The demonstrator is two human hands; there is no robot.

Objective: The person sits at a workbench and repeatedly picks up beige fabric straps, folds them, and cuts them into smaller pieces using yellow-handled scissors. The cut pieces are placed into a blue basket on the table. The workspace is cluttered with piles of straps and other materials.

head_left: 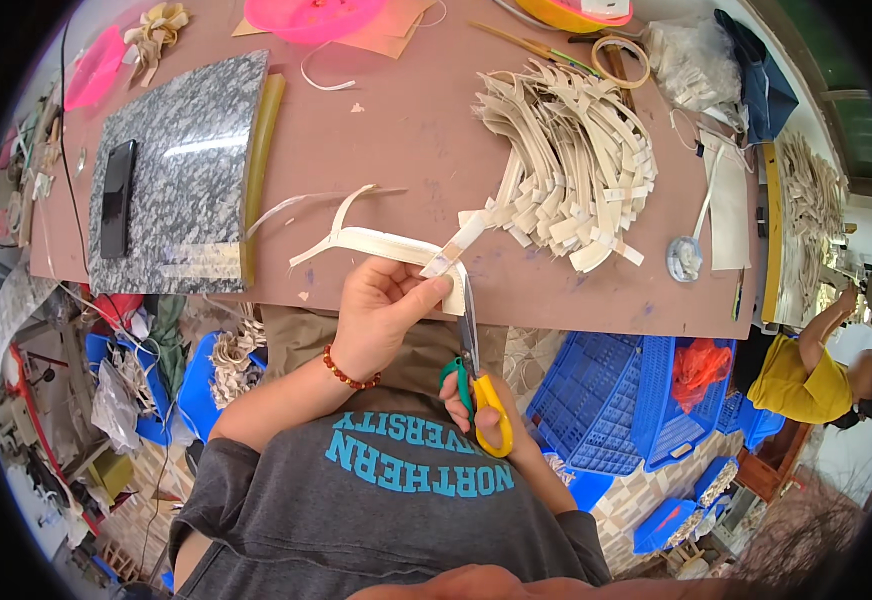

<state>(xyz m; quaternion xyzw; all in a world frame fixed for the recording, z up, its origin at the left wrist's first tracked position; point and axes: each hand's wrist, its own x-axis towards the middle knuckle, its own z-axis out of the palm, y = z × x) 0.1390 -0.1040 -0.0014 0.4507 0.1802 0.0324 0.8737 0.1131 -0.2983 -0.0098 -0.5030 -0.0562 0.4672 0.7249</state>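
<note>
My left hand (386, 310) pinches a cream fabric strap (381, 240) that forks at its far left end. A short whitish tab (456, 247) sticks up from the strap beside my thumb. In my right hand (491, 415) is a pair of scissors (469, 335), one handle loop green and the other yellow. Their blades point up, right at the strap's right end; whether they touch the cloth I cannot tell. Just beyond, to the right, lies a big pile of similar cream straps (571, 165) with pale tabs on their ends.
A speckled stone slab (181, 130) with a black phone (119, 198) on it covers the table's left. Pink basins stand at the back, with a tape ring (621, 62) and plastic bag (694, 65) far right. Blue crates (596, 400) stand below; a person in yellow (806, 380) works at right.
</note>
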